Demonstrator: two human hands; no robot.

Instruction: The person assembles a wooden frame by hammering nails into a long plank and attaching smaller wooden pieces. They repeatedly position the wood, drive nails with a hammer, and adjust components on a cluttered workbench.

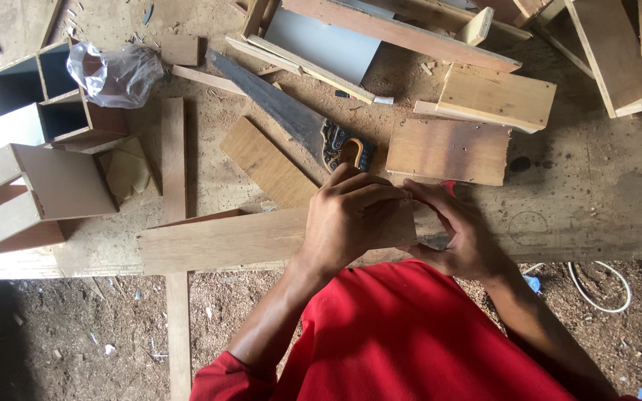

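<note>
Sawdust and wood chips cover the ground under us, and a white cable point(596, 286) loops across it at the right, beside the edge of the dusty workbench point(588, 215). Nearest to us are our red shirt and sleeves, and just past them our two hands meet at the right end of a long wooden board point(224, 239) that lies flat along the near edge of the bench. Our left hand point(351, 223) rests palm down on the board's end, fingers curled over it and pressing it down. Our right hand point(458, 230) sits just beside it, fingers pinched narrow against the left fingertips; something small and red point(449, 186) shows at that pinch, too hidden for us to tell what it is.

Just beyond the hands lies a handsaw point(284, 111), its dark handle nearest our left hand and its blade running away to the upper left. A short brown plank point(267, 163) lies to the saw's left and a rectangular plywood offcut point(449, 151) to its right. A thin wooden strip point(173, 160) crosses under the board. At the left stand box-shaped cabinet parts point(39, 186), and farther off a crumpled clear plastic bag point(115, 73). At the back are stacked offcuts and a grey panel point(325, 43).
</note>
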